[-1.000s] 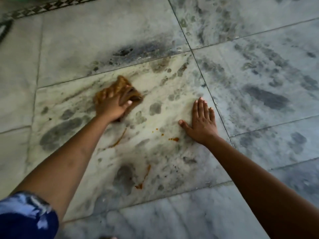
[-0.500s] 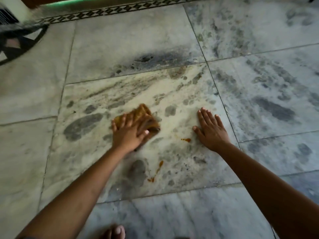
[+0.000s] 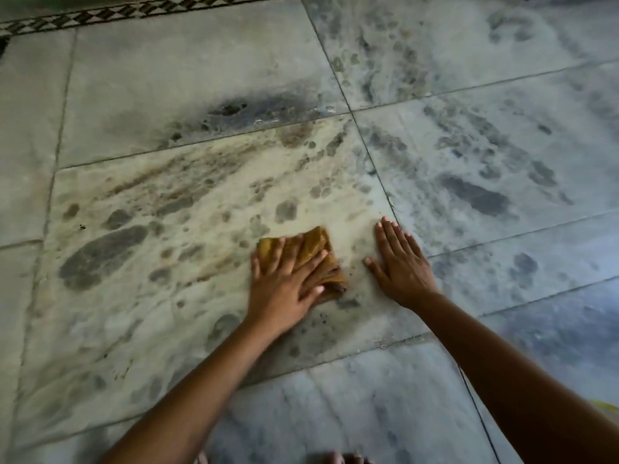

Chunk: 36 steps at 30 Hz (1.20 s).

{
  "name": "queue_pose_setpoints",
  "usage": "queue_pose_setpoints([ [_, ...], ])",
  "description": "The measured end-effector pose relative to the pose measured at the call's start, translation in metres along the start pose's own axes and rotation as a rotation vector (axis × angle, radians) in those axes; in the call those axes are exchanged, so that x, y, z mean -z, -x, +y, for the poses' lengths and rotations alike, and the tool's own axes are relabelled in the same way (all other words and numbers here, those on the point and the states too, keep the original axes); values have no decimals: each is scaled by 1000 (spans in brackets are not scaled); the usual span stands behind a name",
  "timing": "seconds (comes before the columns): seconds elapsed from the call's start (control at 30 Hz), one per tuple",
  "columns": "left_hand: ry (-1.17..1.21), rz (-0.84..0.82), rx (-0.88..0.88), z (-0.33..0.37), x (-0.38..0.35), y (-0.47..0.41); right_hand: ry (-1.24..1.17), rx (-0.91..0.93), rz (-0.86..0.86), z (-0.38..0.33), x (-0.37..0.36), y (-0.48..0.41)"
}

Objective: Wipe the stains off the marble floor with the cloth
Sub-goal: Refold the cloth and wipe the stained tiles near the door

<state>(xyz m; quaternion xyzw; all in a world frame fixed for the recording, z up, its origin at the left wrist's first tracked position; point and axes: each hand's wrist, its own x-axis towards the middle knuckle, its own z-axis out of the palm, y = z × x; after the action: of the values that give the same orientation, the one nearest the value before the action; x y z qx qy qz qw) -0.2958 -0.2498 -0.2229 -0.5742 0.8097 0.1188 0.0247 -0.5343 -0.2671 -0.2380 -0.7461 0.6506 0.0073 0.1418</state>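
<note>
Mustard-brown folded cloth (image 3: 318, 239) pinned flat to the grey-veined marble floor (image 3: 167, 95) under the left hand (image 3: 284, 286).

The left hand is laid open on the cloth, fingers spread and nearly straight. Nothing is gripped; the fabric is only pressed down, and its far and right edges show past the fingertips. The cloth's long axis is judged to run from far-left to near-right. The right hand (image 3: 400, 266) is planted palm-down on bare marble just to the right of the cloth, apart from it, and nothing is held in it. The faint brownish streaks (image 3: 187, 182) lie well away to the far left of the cloth, so the left hand is the nearer one. The coming stroke is judged to be needed forward and leftward.
</note>
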Motion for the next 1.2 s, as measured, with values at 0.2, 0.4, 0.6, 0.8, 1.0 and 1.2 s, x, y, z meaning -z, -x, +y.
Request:
queue_pose_setpoints([
  [0.2,-13,-94,319,-41,31,-73,-46,12,-14,13,-4,20],
  [0.4,40,-68,165,43,16,-85,-55,-25,16,23,-12,39],
  [0.6,-71,21,-177,4,-5,-6,-43,-96,84,18,-16,47],
  [0.8,11,-63,229,-7,27,-104,-33,-97,94,19,-16,46],
  [1.0,21,-16,31,75,5,-94,-55,-165,137,15,-15,47],
  [1.2,-50,48,-114,42,-15,11,-56,-225,165,13,-19,55],
])
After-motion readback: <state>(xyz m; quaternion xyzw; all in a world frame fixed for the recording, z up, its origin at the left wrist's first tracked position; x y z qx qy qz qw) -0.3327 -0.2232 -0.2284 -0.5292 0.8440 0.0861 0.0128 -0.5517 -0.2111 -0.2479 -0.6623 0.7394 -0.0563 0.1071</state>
